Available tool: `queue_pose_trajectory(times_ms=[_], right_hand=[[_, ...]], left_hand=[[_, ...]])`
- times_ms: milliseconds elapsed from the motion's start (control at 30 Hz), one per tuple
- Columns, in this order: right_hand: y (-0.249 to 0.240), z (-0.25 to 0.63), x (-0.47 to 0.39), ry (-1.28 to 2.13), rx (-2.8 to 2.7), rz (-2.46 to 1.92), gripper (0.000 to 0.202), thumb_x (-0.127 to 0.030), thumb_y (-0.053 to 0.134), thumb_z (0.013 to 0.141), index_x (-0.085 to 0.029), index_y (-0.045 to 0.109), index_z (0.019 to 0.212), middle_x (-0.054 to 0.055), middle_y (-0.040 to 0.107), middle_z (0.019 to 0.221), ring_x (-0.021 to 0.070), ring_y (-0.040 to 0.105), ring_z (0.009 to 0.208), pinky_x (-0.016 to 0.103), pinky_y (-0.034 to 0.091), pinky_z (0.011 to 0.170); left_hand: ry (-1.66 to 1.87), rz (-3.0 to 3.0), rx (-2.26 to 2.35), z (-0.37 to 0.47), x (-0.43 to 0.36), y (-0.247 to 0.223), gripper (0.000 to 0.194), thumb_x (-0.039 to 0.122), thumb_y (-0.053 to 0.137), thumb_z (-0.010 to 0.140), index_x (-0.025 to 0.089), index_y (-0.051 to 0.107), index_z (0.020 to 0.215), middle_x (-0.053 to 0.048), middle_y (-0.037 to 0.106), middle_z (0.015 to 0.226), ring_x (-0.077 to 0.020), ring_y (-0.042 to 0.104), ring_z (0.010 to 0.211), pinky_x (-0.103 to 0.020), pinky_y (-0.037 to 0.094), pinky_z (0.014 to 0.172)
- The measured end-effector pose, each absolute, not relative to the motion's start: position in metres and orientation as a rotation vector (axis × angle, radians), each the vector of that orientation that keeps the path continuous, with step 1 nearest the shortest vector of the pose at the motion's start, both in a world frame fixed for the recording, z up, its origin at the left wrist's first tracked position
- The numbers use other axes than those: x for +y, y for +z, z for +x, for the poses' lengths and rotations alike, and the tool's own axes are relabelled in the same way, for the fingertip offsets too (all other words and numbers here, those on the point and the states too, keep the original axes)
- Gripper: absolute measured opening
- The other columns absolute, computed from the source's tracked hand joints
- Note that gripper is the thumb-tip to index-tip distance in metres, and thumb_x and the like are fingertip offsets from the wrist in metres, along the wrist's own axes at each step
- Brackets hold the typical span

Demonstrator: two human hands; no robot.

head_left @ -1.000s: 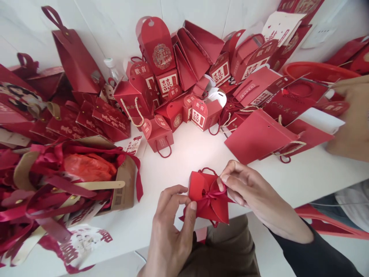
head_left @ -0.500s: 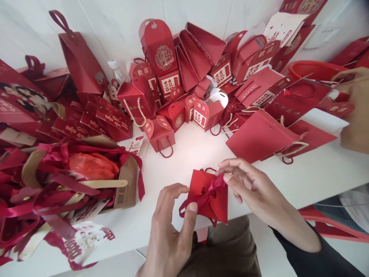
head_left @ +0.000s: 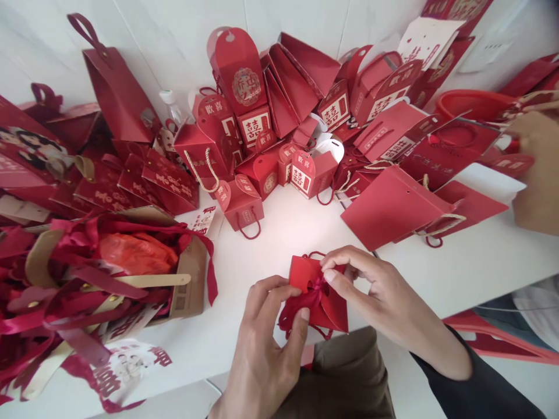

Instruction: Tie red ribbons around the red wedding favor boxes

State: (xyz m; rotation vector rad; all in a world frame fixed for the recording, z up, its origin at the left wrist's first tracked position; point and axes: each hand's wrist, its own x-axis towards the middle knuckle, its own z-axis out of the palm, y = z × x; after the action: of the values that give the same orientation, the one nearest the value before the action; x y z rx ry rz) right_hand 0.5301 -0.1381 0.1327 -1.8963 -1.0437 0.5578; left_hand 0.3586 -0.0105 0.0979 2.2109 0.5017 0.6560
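Observation:
A small red gift box (head_left: 338, 319) sits near the table's front edge, below the middle of the view. A dark red satin ribbon (head_left: 305, 301) passes through the cut-out in its top and is gathered there. My left hand (head_left: 273, 334) has its thumb and fingers closed on the ribbon's left loop, fingertips against the box's left side. Over the upper right of the box, my right hand (head_left: 371, 285) pinches the ribbon near the knot; its other fingers are curled. Cord handles show at the box's top and bottom edges, and the fingers hide part of the ribbon.
A cardboard box (head_left: 190, 291) of ribbons and straps stands on the left. Several red gift boxes (head_left: 240, 203) and bags line the wall. Flat red bags (head_left: 393, 203) lie on the right, near a red basin (head_left: 476, 105) and a brown paper bag (head_left: 539, 174).
My right hand has moved left and in toward the knot, and the ribbon end it held up is drawn in. My left hand has shifted right and closed on the left loop.

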Motion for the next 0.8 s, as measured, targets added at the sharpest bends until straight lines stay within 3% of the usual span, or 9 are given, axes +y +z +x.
queue_pose_trajectory(times_ms=[133, 333, 500, 667, 800], right_hand=[[0.1336, 0.53, -0.1366, 0.565, -1.044, -1.889, 0.01, -0.037, 0.064, 0.102, -0.037, 0.069, 0.111, -0.005, 0.066, 0.112, 0.0129, 0.061, 0.082, 0.025, 0.05, 0.071], [0.1331, 0.5319, -0.1333, 0.415, -1.11, -1.843, 0.012, -0.028, 0.061, 0.102, -0.029, 0.071, 0.095, 0.001, 0.061, 0.11, 0.0165, 0.063, 0.104, 0.027, 0.05, 0.085], [0.1328, 0.5349, -0.1361, 0.282, -0.986, -1.858, 0.01, -0.035, 0.063, 0.102, -0.029, 0.068, 0.096, -0.001, 0.065, 0.108, 0.0147, 0.059, 0.081, 0.029, 0.048, 0.075], [0.1298, 0.5371, -0.1394, 0.285, -0.75, -1.868, 0.017, -0.045, 0.064, 0.101, -0.028, 0.068, 0.097, -0.001, 0.07, 0.098, 0.0164, 0.062, 0.081, 0.027, 0.045, 0.064], [0.1293, 0.5369, -0.1384, 0.299, -0.701, -1.825, 0.021, -0.047, 0.063, 0.102, -0.027, 0.066, 0.096, -0.001, 0.072, 0.099, 0.0135, 0.059, 0.071, 0.027, 0.048, 0.068]], left_hand=[[0.715, 2.249, 0.478, 0.359, -0.0109, 0.0966, 0.017, 0.019, 0.061, 0.097, 0.026, 0.066, 0.111, -0.006, 0.062, 0.122, -0.0187, 0.063, 0.114, -0.03, 0.056, 0.091], [0.712, 2.257, 0.408, 0.3607, -0.0109, 0.094, 0.019, 0.018, 0.061, 0.097, 0.025, 0.065, 0.114, -0.006, 0.063, 0.136, -0.02, 0.058, 0.129, -0.034, 0.053, 0.104], [0.704, 2.235, 0.429, 0.3603, -0.0099, 0.0938, 0.019, 0.017, 0.061, 0.097, 0.025, 0.066, 0.113, -0.007, 0.065, 0.133, -0.0187, 0.061, 0.124, -0.032, 0.054, 0.101], [0.721, 2.21, 0.435, 0.3606, -0.0094, 0.0957, 0.015, 0.017, 0.06, 0.098, 0.025, 0.067, 0.108, -0.006, 0.067, 0.128, -0.0177, 0.064, 0.12, -0.031, 0.054, 0.098], [0.718, 2.21, 0.416, 0.3614, -0.0104, 0.0953, 0.012, 0.017, 0.06, 0.098, 0.025, 0.066, 0.105, -0.005, 0.068, 0.126, -0.0174, 0.064, 0.118, -0.03, 0.054, 0.096]])
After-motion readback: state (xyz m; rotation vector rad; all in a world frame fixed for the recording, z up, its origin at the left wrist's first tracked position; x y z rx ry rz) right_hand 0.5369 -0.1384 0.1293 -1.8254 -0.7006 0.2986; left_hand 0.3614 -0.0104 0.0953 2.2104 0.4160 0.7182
